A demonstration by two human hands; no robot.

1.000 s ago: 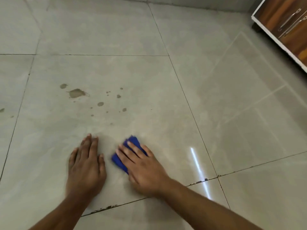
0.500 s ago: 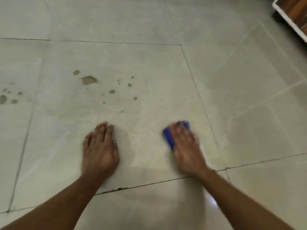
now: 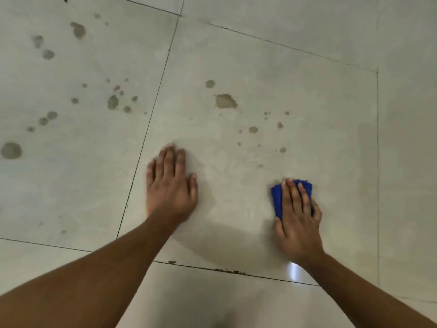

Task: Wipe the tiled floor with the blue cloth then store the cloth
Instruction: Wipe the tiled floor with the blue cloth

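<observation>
A folded blue cloth [image 3: 276,197] lies flat on the grey tiled floor [image 3: 307,114], mostly hidden under my right hand [image 3: 296,216], which presses it down with straight fingers. My left hand [image 3: 169,185] rests flat on the same tile, palm down and fingers spread, well to the left of the cloth and holding nothing. Dark wet spots [image 3: 225,101] dot the tile beyond both hands, and more of these wet spots [image 3: 113,102] mark the tile to the left.
Dark grout lines [image 3: 146,133] divide the large tiles. Grime sits in the grout line [image 3: 227,271] near my forearms. A bright light reflection [image 3: 293,272] shows on the tile beside my right wrist.
My right hand has slid the cloth to the right, away from my left hand, which has stayed planted. The view has swung left, bringing more spots into sight; the cabinet has left the frame.
</observation>
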